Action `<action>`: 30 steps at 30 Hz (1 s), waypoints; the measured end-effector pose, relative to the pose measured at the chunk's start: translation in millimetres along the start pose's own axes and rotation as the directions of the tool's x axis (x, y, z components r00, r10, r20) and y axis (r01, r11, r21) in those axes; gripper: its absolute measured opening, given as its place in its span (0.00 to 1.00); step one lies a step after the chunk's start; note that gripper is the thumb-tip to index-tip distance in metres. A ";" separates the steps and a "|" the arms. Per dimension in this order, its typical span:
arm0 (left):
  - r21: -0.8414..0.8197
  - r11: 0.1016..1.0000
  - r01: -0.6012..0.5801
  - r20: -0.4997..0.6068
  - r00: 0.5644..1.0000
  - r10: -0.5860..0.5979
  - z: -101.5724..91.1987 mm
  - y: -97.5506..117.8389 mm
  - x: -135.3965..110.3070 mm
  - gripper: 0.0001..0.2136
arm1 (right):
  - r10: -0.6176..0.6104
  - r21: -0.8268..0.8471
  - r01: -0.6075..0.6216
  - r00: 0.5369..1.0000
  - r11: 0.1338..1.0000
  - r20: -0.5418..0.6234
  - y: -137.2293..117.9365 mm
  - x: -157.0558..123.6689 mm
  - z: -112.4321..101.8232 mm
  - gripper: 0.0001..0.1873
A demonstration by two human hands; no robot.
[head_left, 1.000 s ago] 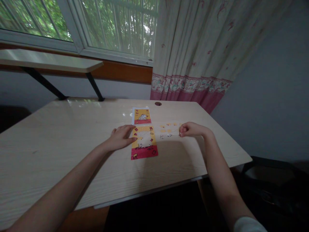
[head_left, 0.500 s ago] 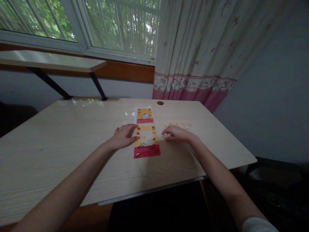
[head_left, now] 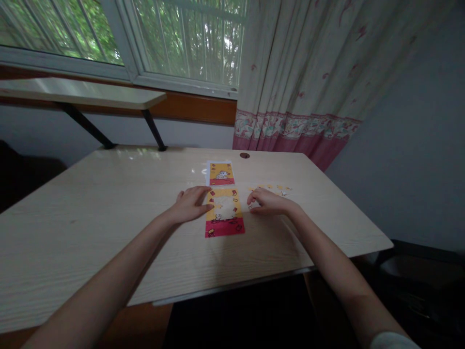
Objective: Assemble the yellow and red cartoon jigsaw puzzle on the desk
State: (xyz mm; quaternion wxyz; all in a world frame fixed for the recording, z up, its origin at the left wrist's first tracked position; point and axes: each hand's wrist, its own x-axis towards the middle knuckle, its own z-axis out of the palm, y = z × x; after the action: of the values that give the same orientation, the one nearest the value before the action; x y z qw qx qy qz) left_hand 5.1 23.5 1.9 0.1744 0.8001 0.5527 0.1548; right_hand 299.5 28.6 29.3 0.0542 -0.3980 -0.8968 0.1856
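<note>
A partly filled jigsaw puzzle (head_left: 225,229), yellow above and red below, lies on the desk with a pale gap in its middle. My left hand (head_left: 192,203) rests at its left edge, thumb and fingers apart and touching the border. Just right of the puzzle, my right hand (head_left: 267,201) is low over the desk, its fingers curled toward the thumb around a small white puzzle piece (head_left: 253,205) with dark lines. The hand hides part of that piece. Loose yellow puzzle pieces (head_left: 269,186) lie beyond the right hand, near a white piece (head_left: 284,193).
Behind the puzzle lies a reference picture card (head_left: 222,180) showing a white animal on yellow and red. A raised shelf (head_left: 83,94) on black supports stands at the desk's (head_left: 109,232) back left. There is a round cable hole (head_left: 244,155) near the back edge, before a curtain (head_left: 290,97).
The whole view has shifted slightly, so things appear a little further right. Both hands keep nearly the same places beside the puzzle.
</note>
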 end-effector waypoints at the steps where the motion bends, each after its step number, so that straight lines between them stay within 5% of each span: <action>1: 0.002 1.000 0.003 0.002 1.000 -0.003 0.0 0.0 -0.1 0.27 | 0.000 0.003 0.000 1.000 1.000 0.009 -0.1 0.4 0.0 0.10; 7: 0.001 1.000 -0.007 -0.016 1.000 0.007 1.0 -2.0 0.3 0.26 | 0.033 0.013 -0.033 0.999 0.999 0.011 -5.1 0.2 -4.7 0.09; 11: -0.042 0.999 -0.029 -0.102 0.994 0.024 -0.8 1.5 1.3 0.24 | 0.090 0.212 -0.085 0.996 0.974 -0.014 -12.3 0.2 -6.6 0.05; 14: -0.168 0.982 -0.083 -0.187 0.981 0.051 -2.1 13.1 0.0 0.17 | 0.148 0.497 -0.048 0.975 0.866 -0.163 -19.4 7.2 3.1 0.06; 18: -0.433 0.898 -0.075 -0.045 0.997 0.062 2.6 35.5 -4.8 0.17 | 0.240 0.771 0.058 0.933 0.634 -0.268 -29.5 24.5 30.3 0.15; 21: -0.499 0.863 -0.081 -0.033 0.997 0.075 8.3 47.1 -7.2 0.15 | 0.280 0.828 0.073 0.921 0.555 -0.269 -35.1 34.4 48.2 0.19; 27: -0.602 0.785 -0.147 -0.099 0.989 0.109 13.2 49.5 -5.7 0.10 | 0.320 0.843 0.118 0.890 0.525 -0.324 -40.8 37.6 57.9 0.18; 30: -0.656 0.743 -0.131 -0.109 0.991 0.078 14.7 46.8 -3.9 0.10 | 0.325 0.755 0.160 0.832 0.636 -0.450 -44.0 32.7 55.0 0.15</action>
State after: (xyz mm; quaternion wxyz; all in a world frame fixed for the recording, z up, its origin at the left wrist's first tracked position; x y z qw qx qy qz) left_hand 49.1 2.9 9.7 0.4166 0.7099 0.4225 0.3796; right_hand 233.4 9.7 -6.7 0.4629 -0.4145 -0.6560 0.4284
